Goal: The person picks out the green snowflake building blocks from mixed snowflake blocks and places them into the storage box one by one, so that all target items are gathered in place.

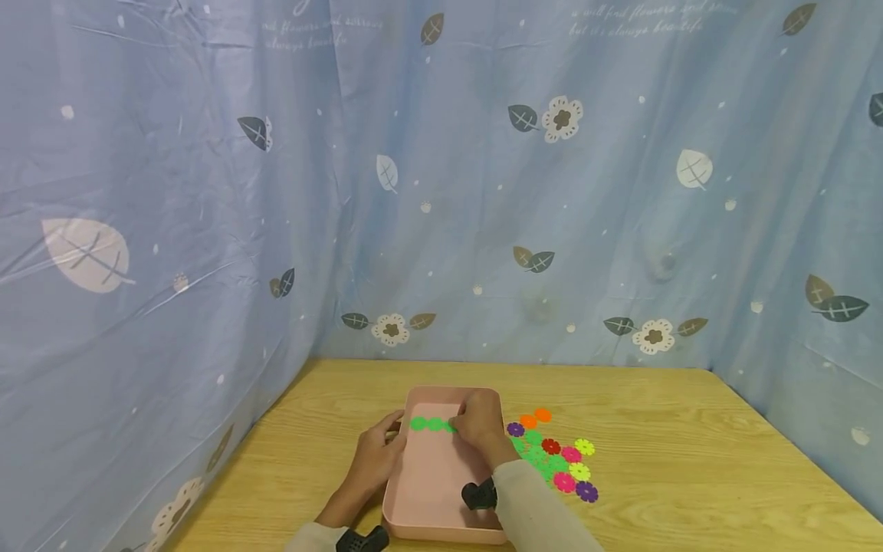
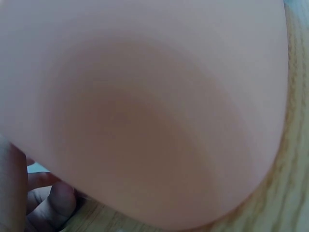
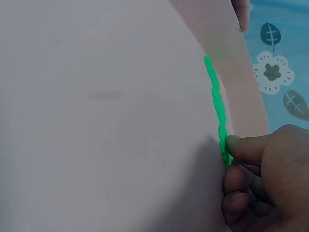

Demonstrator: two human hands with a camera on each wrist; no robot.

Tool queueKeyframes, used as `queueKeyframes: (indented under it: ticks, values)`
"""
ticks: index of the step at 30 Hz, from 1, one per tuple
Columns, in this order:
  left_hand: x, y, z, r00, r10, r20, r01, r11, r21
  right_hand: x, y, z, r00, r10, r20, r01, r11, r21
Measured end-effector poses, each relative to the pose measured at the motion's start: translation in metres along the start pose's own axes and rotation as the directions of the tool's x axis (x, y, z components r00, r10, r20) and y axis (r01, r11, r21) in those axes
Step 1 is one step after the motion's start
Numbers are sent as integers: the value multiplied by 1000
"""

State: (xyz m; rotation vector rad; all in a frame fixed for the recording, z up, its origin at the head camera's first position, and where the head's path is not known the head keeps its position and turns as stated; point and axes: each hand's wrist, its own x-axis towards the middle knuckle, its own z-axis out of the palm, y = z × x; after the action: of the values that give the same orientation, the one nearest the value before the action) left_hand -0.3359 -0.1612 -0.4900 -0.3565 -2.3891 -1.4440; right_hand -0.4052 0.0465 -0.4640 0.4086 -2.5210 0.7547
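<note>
A chain of green flower-shaped discs [image 1: 434,424] runs along the far end of a shallow pink tray [image 1: 438,491]. In the right wrist view the same green chain [image 3: 217,101] stands edge-on near the tray wall. My right hand [image 1: 480,420] reaches inside the tray and pinches the chain's right end between thumb and fingers. My left hand [image 1: 375,452] holds the tray's left side near its far corner. The left wrist view shows curled fingers [image 2: 53,200] beside the tray wall [image 2: 159,145]; their contact is partly hidden.
Loose flower-shaped discs in green, red, pink, yellow, purple and orange, such as a purple disc [image 1: 587,491], lie right of the tray on the wooden table [image 1: 676,452]. A blue patterned curtain [image 1: 469,192] hangs behind the table and at both sides.
</note>
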Motion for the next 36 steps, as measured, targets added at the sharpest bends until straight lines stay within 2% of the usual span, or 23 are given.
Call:
queueKeyframes:
  ticks: [6,12,18,22,26,32,36]
  values:
    - [2,1,1,1000,-22,2,22,1000,1,2,2,-2,1000,-19,1,19,1000,-9]
    - [3,3,0,1000,-15,-8,15,1000,-23,6,-2,-6,999,-51,7,51,998,-27]
    - [3,1,0,1000,-23,-8,23,1000,-14,6,-8,-16,993,-61,98,69,994,-80]
    - [3,0,1,1000,-9,2,9,1000,-25,9,-11,-24,983,15,182,-20,999,25]
    - [3,1,1,1000,-2,6,2,1000,-28,12,-15,-34,973,86,213,-121,980,160]
    - [2,3,1,1000,-19,-1,19,1000,-7,11,-19,-48,976,107,192,-150,963,225]
    - [2,3,1,999,-29,-14,29,1000,4,8,-21,-59,978,117,175,-166,941,294]
